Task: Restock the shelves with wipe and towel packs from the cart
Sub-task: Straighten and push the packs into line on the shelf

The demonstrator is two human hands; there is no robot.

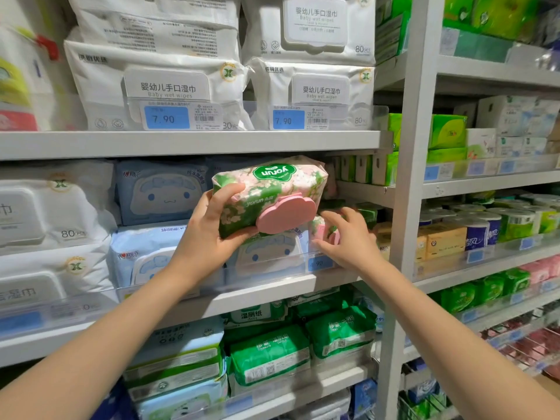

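Wipe pack (269, 192) is held in the air just in front of the middle shelf (272, 291), towards that shelf's right end and above its front edge. The shelf is flat grey metal with a clear plastic rail along the front. Large white film packs (163, 83) with rectangular lids are stacked on the shelf above. Pale blue packs (157, 192) with a cartoon face are stacked behind the held pack. The held pack is a soft, pillow-shaped bag of glossy green and pink floral film. Its long axis is laid left to right, with the right end slightly higher. Its printed face is turned outward and the logo is seen upside down. The left hand (209, 225) is wrapped round its left end, thumb on the front. The right hand (342, 237) is placed with spread fingers at a smaller floral pack (318, 227) at the shelf's right end; whether it is gripped cannot be told. A rigid, cloud-shaped pink lid (286, 215) is set on the held pack's face.
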